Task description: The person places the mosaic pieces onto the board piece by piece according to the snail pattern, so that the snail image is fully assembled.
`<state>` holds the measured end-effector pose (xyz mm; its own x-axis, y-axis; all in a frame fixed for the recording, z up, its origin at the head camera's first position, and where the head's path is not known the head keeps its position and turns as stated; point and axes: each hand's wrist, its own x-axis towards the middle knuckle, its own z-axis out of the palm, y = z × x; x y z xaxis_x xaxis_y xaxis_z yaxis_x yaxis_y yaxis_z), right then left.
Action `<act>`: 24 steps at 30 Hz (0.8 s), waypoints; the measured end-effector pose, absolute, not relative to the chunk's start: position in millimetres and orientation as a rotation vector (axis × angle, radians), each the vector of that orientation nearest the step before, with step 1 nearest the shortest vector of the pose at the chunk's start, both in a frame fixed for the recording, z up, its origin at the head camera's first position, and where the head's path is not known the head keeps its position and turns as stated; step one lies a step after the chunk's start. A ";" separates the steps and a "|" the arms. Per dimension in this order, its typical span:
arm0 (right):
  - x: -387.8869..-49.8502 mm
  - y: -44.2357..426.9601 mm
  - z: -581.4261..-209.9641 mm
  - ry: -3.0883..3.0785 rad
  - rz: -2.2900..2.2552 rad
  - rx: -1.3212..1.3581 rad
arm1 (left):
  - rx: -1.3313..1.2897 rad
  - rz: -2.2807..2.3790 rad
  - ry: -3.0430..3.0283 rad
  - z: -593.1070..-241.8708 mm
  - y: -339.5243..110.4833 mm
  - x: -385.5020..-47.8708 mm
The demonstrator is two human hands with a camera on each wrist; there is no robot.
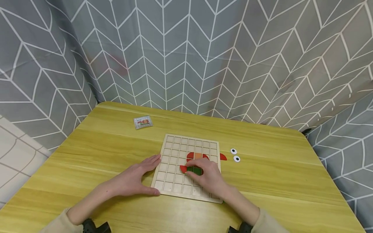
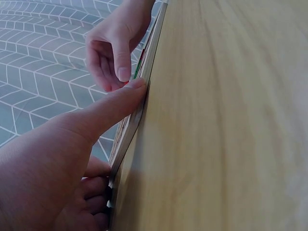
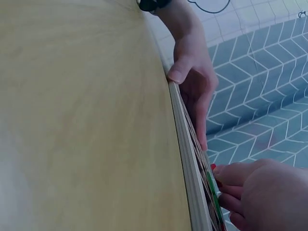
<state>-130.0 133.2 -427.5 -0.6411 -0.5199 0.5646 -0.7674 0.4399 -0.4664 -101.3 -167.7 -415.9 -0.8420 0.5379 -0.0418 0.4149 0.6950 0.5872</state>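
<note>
A pale wooden grid board [image 1: 169, 177] lies on the table. My left hand [image 1: 131, 178] spans its near left corner, thumb against the near edge and fairly straight fingers along the left edge; the left wrist view shows that thumb [image 2: 113, 108] at the board's rim. Over the grid, my right hand [image 1: 211, 178] pinches a small red piece [image 1: 183, 169] at the left end of a green piece [image 1: 194, 170]. Above them an orange piece [image 1: 198, 156] sits between red pieces, partly covered by the hand. In the right wrist view my right fingertips [image 3: 222, 173] meet the red piece.
A loose red piece [image 1: 223, 157] lies against the board's right side. Two round eye pieces [image 1: 233, 151] lie farther right. A small picture card [image 1: 143, 122] is at the back left of the wooden table [image 1: 271, 161]. Patterned curtain [image 1: 180, 58] hangs behind.
</note>
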 end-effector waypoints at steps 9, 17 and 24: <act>-126.9 124.6 -430.5 -2.385 0.965 1.087 | 0.768 0.857 2.692 -415.3 -167.0 -101.1; -124.4 120.3 -430.4 -2.395 0.932 1.050 | 0.766 0.853 2.691 -414.8 -167.2 -101.0; -123.6 119.7 -430.0 -2.395 0.926 1.048 | 0.768 0.858 2.694 -414.6 -167.1 -100.9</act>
